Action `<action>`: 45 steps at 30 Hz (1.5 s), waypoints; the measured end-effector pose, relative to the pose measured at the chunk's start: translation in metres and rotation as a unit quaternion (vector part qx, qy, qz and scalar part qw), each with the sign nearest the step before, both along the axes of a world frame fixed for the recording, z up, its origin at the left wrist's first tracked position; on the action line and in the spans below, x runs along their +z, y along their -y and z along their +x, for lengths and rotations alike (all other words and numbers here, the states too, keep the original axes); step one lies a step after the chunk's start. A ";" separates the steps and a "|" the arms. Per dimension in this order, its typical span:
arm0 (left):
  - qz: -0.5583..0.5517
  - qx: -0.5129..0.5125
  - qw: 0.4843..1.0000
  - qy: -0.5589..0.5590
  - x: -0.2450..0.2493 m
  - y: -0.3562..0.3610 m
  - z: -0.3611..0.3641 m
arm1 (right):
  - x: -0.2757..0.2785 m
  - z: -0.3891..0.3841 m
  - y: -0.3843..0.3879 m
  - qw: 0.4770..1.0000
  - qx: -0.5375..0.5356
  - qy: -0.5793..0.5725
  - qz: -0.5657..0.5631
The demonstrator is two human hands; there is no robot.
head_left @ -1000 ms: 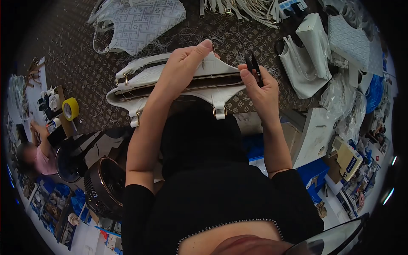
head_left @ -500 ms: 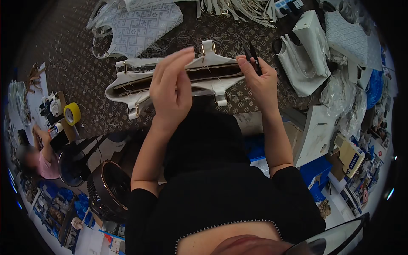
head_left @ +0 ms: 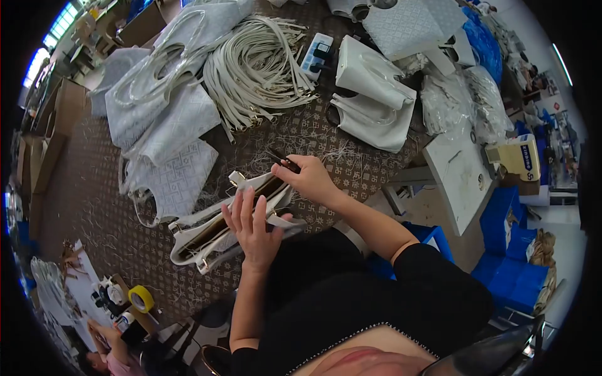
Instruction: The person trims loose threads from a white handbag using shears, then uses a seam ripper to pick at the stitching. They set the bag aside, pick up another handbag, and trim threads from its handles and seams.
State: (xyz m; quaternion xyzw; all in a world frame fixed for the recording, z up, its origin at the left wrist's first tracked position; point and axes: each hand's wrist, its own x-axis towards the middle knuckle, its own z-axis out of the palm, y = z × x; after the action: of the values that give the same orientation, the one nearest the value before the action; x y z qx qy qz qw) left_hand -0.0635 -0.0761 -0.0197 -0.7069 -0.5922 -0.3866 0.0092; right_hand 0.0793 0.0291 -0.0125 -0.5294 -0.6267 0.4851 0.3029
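Observation:
A white handbag (head_left: 188, 235) with gold buckles lies on the brown patterned table, its long zipped opening facing up. My left hand (head_left: 253, 230) is over the middle of the bag with its fingers spread. At the bag's right end, my right hand (head_left: 308, 178) holds small black snips (head_left: 289, 165) between thumb and fingers, and the thumb is close to the bag's edge. Whether that hand also grips the bag is hidden.
Beyond the bag lie a coil of white straps (head_left: 251, 69), patterned white bag pieces (head_left: 175, 175), a power strip (head_left: 316, 55) and a white bag (head_left: 373, 94). Yellow tape (head_left: 141, 299) is at lower left, near a co-worker (head_left: 113, 351).
The view has turned, showing more of the table's far side. The bag now lies slanted in view. My left hand's fingers have spread; the snips are still in my right hand.

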 end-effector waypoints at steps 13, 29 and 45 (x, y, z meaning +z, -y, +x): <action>-0.283 -0.090 0.781 0.550 0.057 -0.023 -0.024 | 0.014 0.006 0.021 0.961 0.123 -0.244 0.033; -0.352 -0.128 0.743 0.554 0.061 -0.016 -0.049 | 0.069 -0.044 -0.002 0.900 0.354 -0.164 0.194; -0.199 0.009 0.924 0.328 0.064 0.073 -0.123 | 0.017 -0.082 -0.046 0.985 0.045 -0.152 -0.067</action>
State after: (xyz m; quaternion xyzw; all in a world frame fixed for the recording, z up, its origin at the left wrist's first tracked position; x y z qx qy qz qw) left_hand -0.1862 -0.1496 0.0443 -0.5228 -0.6333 -0.4704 -0.3230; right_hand -0.0026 0.0752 0.0049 -0.4401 -0.5626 0.6140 0.3358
